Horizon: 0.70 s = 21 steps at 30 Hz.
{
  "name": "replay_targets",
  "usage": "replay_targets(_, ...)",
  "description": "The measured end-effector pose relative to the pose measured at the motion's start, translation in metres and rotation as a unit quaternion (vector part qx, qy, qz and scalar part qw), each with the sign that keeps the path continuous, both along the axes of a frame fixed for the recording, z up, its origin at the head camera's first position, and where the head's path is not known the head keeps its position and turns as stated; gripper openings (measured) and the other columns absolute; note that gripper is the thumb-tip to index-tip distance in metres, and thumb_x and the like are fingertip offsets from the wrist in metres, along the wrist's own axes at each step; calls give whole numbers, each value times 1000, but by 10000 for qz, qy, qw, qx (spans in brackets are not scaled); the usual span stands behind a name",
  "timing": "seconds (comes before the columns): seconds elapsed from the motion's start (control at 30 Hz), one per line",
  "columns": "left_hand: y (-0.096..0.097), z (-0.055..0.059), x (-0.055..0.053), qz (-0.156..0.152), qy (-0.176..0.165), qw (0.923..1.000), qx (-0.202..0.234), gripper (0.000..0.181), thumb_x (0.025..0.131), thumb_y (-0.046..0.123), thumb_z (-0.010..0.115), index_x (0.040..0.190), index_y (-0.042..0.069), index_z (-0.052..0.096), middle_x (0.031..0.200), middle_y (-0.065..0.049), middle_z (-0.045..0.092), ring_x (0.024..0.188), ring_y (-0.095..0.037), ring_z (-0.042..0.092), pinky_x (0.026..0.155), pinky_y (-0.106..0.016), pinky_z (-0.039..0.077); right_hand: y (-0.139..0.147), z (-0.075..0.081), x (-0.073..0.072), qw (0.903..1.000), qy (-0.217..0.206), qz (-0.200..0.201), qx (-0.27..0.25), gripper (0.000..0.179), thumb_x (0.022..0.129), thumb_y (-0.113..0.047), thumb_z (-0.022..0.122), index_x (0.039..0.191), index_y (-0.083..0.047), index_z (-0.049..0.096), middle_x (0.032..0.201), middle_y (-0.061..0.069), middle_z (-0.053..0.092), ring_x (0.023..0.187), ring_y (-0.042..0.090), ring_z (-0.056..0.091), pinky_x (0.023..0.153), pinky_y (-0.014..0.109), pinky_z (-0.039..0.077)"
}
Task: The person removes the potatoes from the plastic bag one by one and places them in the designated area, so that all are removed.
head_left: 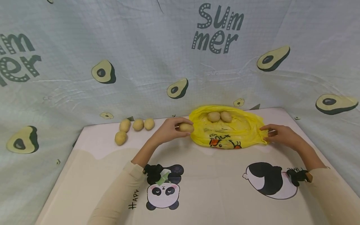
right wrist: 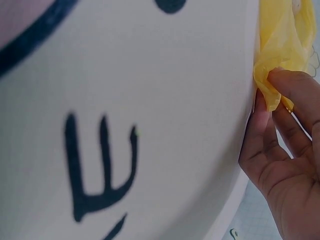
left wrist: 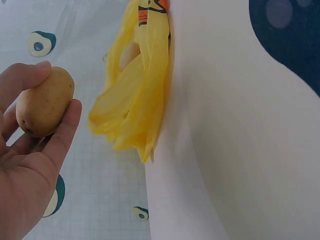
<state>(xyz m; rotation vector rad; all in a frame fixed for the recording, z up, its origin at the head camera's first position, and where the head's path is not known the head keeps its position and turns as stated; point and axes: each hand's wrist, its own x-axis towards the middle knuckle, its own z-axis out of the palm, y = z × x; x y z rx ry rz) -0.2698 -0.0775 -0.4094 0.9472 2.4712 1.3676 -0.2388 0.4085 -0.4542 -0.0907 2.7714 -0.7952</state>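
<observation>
A potato [left wrist: 46, 101] is gripped between the thumb and fingers of my left hand [head_left: 170, 129], just beside the left end of a yellow plastic bag [head_left: 201, 132]. The bag lies spread on the table with its mouth open, a duck print on its front. Two potatoes [head_left: 213, 117] sit inside it near the back. At the bag's right end, my right hand [head_left: 284, 136] pinches the gathered yellow plastic [right wrist: 272, 82] between thumb and fingers. The left wrist view shows the held potato apart from the bag.
Several loose potatoes [head_left: 121, 137] lie at the table's back left, left of my left hand. The table [head_left: 92, 175] has a cloth printed with pandas. Behind it hangs a pale curtain [head_left: 140, 56] with avocado prints, close to the back edge.
</observation>
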Motion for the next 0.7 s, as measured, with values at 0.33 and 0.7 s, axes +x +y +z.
replay_targets(0.33, -17, 1, 2, 226, 74, 9997, -6, 36, 87, 15, 82, 121, 14, 73, 124, -1, 68, 103, -18, 63, 92, -32, 55, 1, -2, 0, 10000, 15, -44, -38, 52, 92, -25, 76, 137, -4, 59, 139, 32, 52, 119, 50, 55, 92, 54, 55)
replay_targets(0.7, -29, 3, 7, 194, 66, 9997, 131, 35, 86, 10, 82, 120, 13, 74, 121, -1, 69, 99, -19, 64, 92, -33, 56, 1, -1, 1, 10000, 15, -38, -79, 54, 92, -26, 76, 138, -4, 58, 140, 32, 51, 121, 50, 54, 93, 54, 54)
